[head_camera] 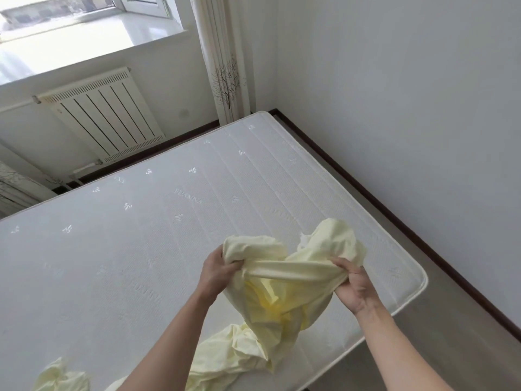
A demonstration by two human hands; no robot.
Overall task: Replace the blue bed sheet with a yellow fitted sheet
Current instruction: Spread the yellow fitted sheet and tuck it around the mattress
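Blue sheet nowhere in view, mattress (169, 221) bare; I judge removal done; my left hand (218, 273) and right hand (353, 286) each grip bunched yellow sheet (282, 294), stretching edge above near right of mattress; spreading and corner fitting left.

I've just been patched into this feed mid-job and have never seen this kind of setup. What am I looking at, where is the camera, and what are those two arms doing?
There is no machine here. One camera sits on a person's head, looking forward and down, so the two arms are that person's own. Below them lies a bare white mattress; no blue sheet is in view. The left hand and the right hand each grip a bunched yellow sheet, pulling a band of it taut between them. The rest of it trails onto the mattress toward the lower left. Behind are a radiator, a window and a curtain.
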